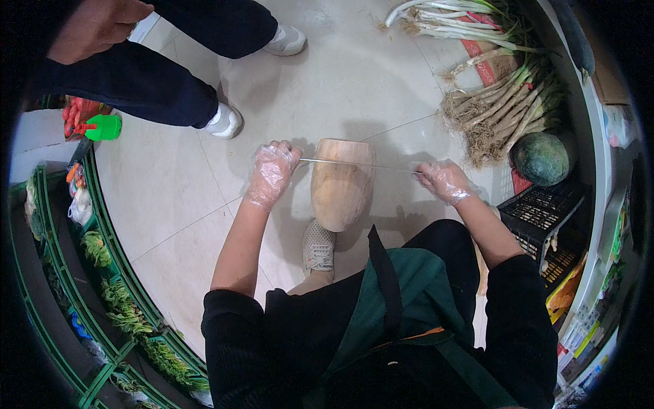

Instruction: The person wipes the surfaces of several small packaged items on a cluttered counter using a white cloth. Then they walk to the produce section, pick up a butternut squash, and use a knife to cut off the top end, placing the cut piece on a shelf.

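Observation:
A large tan pumpkin (342, 191) with a flat, cut upper end is in front of me, beyond my shoe (319, 248). Across its upper part runs a thin, straight metal wire or edge-on blade (357, 164); I cannot tell which, nor how deep it sits. My left hand (273, 171), in a clear plastic glove, is closed around its left end. On the other side my right hand (443, 180), gloved the same way, grips the right end. Both hands are apart from the pumpkin, one on each side.
Another person's legs (153, 87) and hand (97, 28) are at upper left. Green shelving (97, 378) with leafy vegetables (122, 312) curves along the left. Scallions (454, 25), rooted stalks (506, 102), a dark green melon (541, 158) and a black crate (536, 209) line the right.

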Available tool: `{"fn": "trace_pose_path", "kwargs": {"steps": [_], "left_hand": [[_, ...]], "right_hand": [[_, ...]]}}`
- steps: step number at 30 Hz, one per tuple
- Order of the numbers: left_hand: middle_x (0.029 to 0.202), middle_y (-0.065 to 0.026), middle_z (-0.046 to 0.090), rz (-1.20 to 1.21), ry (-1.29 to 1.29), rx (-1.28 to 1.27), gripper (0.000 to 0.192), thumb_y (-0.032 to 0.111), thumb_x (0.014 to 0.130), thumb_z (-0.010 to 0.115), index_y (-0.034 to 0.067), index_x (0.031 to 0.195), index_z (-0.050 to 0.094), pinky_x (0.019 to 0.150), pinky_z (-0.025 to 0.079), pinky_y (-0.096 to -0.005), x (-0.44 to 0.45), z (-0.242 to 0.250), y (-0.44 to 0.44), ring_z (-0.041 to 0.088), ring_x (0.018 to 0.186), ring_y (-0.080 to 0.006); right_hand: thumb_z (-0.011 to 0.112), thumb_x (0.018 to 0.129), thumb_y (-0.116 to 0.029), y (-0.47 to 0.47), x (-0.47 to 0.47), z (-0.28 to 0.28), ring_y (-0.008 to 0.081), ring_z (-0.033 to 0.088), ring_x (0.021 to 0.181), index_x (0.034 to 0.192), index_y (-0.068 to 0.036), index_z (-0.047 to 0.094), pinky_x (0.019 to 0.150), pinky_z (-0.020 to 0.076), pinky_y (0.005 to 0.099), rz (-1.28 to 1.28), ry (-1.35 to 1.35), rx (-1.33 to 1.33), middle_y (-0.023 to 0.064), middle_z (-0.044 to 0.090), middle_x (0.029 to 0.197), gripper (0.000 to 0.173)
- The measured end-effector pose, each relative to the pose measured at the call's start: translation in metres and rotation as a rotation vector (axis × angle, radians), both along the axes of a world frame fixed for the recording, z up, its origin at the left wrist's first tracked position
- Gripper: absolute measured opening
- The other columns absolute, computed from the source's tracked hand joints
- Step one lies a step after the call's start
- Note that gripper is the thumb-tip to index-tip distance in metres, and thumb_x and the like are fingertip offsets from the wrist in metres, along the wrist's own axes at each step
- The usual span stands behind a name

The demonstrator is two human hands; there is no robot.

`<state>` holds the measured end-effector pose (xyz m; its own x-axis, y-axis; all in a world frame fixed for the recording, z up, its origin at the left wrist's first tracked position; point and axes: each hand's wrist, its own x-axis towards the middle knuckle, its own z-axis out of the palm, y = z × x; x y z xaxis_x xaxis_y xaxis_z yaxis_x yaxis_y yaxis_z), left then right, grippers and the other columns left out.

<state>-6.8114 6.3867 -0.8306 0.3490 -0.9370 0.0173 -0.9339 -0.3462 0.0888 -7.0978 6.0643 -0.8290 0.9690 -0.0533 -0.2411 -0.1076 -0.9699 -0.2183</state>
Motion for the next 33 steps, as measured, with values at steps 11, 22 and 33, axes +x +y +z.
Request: {"fn": "trace_pose_path", "kwargs": {"steps": [11,22,33], "left_hand": [[0.092,-0.0115,0.064,0.033,0.089,-0.021,0.025,0.033,0.089,0.071,0.01,0.096,0.062,0.08,0.051,-0.0454,0.002,0.002,-0.005,0.064,0.091,-0.0311],[0.088,-0.0101,0.061,-0.012,0.061,0.028,0.018,0.03,0.09,0.068,0.012,0.09,0.063,0.077,0.051,-0.0447,-0.001,0.01,0.0,0.064,0.089,-0.0289],[0.093,-0.0099,0.063,-0.001,0.051,0.141,0.019,0.023,0.085,0.074,0.012,0.098,0.065,0.077,0.052,-0.0451,-0.007,0.003,0.009,0.063,0.091,-0.0303]], "right_hand": [[0.06,0.098,-0.032,-0.004,-0.002,-0.003,0.0361,0.067,0.073,0.101,-0.013,0.059,0.067,0.0529,0.0498,0.025,-0.054,0.009,0.0139,0.067,0.077,0.019],[0.062,0.096,-0.028,0.005,-0.002,0.011,0.0366,0.067,0.077,0.1,-0.011,0.059,0.068,0.0527,0.0496,0.011,-0.055,0.014,0.0134,0.067,0.082,0.017],[0.063,0.095,-0.028,0.01,-0.011,0.003,0.035,0.067,0.077,0.103,-0.013,0.061,0.065,0.053,0.0496,0.021,-0.078,0.032,0.0121,0.065,0.081,0.016]]}}
